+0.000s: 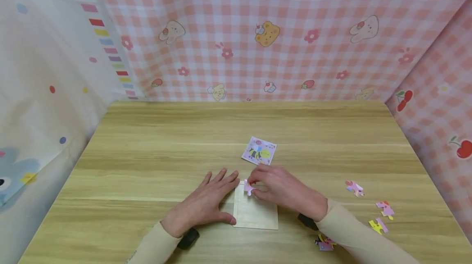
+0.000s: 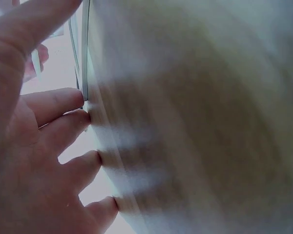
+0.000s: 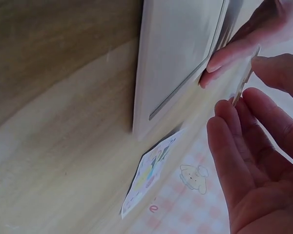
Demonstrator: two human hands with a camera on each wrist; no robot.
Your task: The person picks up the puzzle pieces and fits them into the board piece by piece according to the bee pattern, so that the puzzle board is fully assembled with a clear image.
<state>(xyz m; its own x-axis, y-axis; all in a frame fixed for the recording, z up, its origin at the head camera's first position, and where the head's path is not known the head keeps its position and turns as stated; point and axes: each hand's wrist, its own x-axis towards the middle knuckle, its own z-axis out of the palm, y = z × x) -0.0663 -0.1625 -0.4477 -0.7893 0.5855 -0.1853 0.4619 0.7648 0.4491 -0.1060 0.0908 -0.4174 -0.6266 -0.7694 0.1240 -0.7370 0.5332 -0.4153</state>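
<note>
I see the right hand (image 3: 271, 183) pinching a thin piece (image 3: 247, 78). Near the pale tray (image 3: 180, 48): the left hand (image 3: 256, 39), a printed card (image 3: 149, 170).

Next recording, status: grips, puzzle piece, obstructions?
Left grip spread at left edge of wooden tray. Right grip pinches pink puzzle piece over tray. Loose pieces lie right, clear of tray.

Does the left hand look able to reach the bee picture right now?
Probably yes: the left hand holds nothing, and bare table lies between its fingertips and the bee picture. The right hand, pinching a puzzle piece, is close to the picture, though.
</note>
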